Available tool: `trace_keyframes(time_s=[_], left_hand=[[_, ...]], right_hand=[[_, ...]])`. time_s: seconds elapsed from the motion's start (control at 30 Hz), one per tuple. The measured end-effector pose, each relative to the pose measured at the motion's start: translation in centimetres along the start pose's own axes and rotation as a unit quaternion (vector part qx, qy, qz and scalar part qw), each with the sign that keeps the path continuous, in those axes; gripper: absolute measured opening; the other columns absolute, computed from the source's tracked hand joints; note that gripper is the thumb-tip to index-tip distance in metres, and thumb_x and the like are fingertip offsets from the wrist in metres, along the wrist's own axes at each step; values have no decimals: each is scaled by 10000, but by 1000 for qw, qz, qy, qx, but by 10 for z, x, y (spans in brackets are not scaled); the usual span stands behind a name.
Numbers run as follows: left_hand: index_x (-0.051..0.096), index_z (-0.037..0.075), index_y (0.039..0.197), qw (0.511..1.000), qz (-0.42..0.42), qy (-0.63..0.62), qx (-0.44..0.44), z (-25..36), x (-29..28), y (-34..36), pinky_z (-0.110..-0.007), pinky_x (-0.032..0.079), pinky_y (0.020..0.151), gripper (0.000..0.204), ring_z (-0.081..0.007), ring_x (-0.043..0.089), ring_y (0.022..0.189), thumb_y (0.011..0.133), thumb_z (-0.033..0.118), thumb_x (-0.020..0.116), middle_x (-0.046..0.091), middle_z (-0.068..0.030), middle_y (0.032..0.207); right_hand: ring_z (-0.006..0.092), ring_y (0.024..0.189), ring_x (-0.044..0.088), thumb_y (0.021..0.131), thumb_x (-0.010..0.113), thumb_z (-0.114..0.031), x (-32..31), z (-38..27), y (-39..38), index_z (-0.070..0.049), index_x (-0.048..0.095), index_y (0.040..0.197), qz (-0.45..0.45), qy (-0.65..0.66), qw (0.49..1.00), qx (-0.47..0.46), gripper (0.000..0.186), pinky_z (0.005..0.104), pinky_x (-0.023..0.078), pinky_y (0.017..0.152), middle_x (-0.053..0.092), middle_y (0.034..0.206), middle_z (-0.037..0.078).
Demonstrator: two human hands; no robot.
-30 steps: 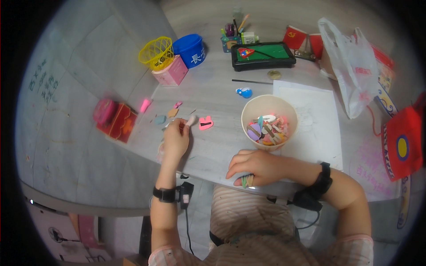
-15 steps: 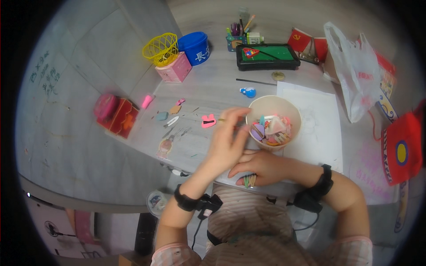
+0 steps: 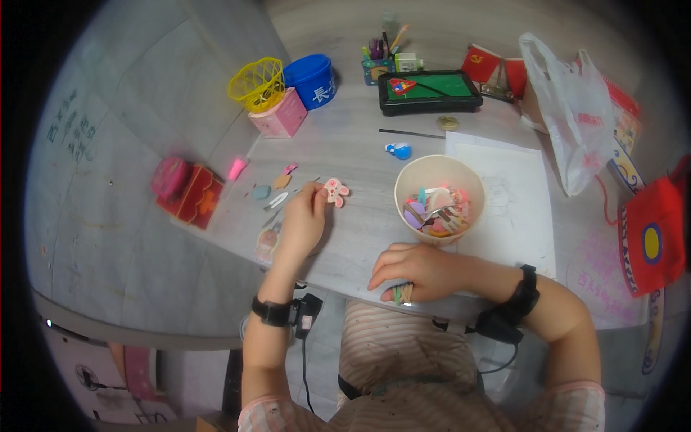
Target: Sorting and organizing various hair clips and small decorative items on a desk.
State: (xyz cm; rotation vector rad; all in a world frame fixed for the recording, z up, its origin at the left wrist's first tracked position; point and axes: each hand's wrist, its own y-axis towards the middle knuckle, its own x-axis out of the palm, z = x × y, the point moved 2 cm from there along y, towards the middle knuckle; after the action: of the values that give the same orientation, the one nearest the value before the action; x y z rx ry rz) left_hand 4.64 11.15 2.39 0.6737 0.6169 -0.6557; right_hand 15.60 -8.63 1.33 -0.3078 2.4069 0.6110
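Note:
My left hand point(image 3: 304, 216) is closed in a pinch on a pink and white bunny-shaped hair clip point(image 3: 336, 192), its face side turned up, just above the desk. My right hand point(image 3: 425, 272) rests at the desk's front edge with its fingers curved together. Several green and tan hair ties point(image 3: 404, 293) sit bunched at its thumb; whether they are gripped or looped on is hard to tell. Beyond that hand stands a cream bowl point(image 3: 412, 180) filled with colourful hair clips point(image 3: 444, 216). Left of my left hand lie a white clip point(image 3: 276, 201), a blue-grey piece point(image 3: 261, 192) and a tan piece point(image 3: 281, 181).
White paper point(image 3: 515, 209) lies under and right of the bowl. Behind are a blue-and-white figure point(image 3: 398, 150), a thin dark stick point(image 3: 410, 134) and a toy pool table point(image 3: 430, 92). A plastic bag point(image 3: 568, 122) and a red pouch point(image 3: 651, 241) stand right; a pink box point(image 3: 279, 115) stands left.
My left hand has moved left from the bowl's rim and taken up the bunny clip, which lay on the desk showing its back. My right hand has stayed nearly still.

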Motion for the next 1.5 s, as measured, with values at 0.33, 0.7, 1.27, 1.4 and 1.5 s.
trace_keyframes(time_s=[0.33,0.7,1.27,1.4,1.5], left_hand=[[527,-10,1103,908,-121,-398,-49,97,20,-6,-189,445,620,212,-66,537,683,931,97,462,608,-43,819],[548,8,1075,947,-112,-294,-69,51,3,-26,-191,435,665,192,-55,523,718,907,89,502,590,-3,805],[606,32,876,997,37,-26,56,1,-11,-69,-280,443,550,79,-203,552,628,800,40,586,562,-102,728],[600,26,890,996,92,17,13,-27,-28,-52,-332,454,631,101,-253,560,684,791,40,583,568,-121,767],[602,25,898,968,194,151,46,-81,-54,-37,-363,452,671,115,-290,561,701,789,36,569,578,-129,789]], right_hand=[[229,942,530,814,631,-223,-1,-3,0,-86,614,997,-9,-17,1000,12,229,323,446,790,581,996,55],[228,938,523,800,639,-208,0,-1,1,-84,614,984,-2,-1,1000,5,224,326,440,788,580,990,49],[258,893,519,792,654,-201,0,1,6,-94,610,960,-16,-1,1000,7,204,348,423,773,587,960,54],[258,892,524,782,666,-179,-1,0,6,-88,610,961,-11,5,1000,22,209,343,431,762,591,948,56],[260,893,526,781,668,-165,1,-4,6,-83,611,959,-7,14,1000,26,204,341,433,762,594,942,58]])
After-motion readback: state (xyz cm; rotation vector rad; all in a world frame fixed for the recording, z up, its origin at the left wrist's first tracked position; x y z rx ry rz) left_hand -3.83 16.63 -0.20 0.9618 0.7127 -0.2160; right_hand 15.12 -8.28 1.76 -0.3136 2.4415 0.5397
